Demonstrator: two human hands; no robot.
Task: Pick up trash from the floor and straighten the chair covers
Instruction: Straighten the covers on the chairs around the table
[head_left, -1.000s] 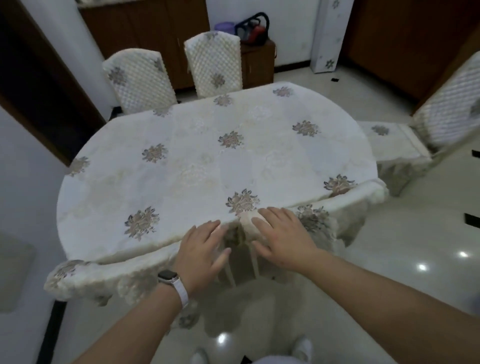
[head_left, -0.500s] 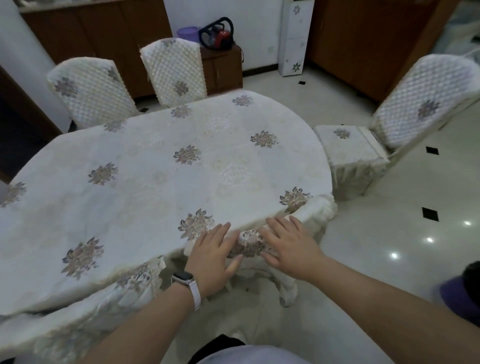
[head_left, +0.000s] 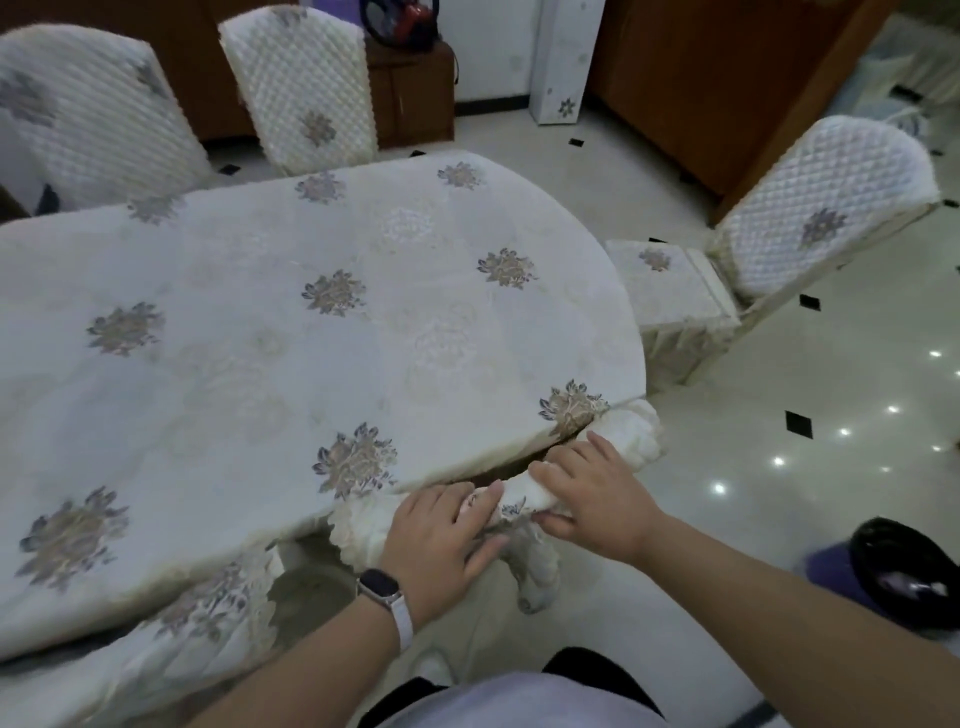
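1. The cover (head_left: 515, 503) lies bunched in a cream roll along the top of a chair back, which is pushed in against the near edge of the table (head_left: 311, 322).
2. The left hand (head_left: 441, 535) rests on the roll with its fingers fairly straight and its thumb spread out to the side. A watch (head_left: 382, 584) sits on that wrist.
3. The right hand (head_left: 592, 499) clamps the roll just beside the left, fingers laid over the top and thumb tucked beneath.
4. The ends of the roll stick out on the outer side of each hand.
5. A flowered cloth (head_left: 332, 293) covers the table.
6. Two quilted chairs (head_left: 301, 83) stand at the far side, and a third chair (head_left: 826, 208) stands apart at the right end.
7. A purple bin (head_left: 893, 577) with a black liner sits on the tiled floor (head_left: 779, 395), near the right forearm.
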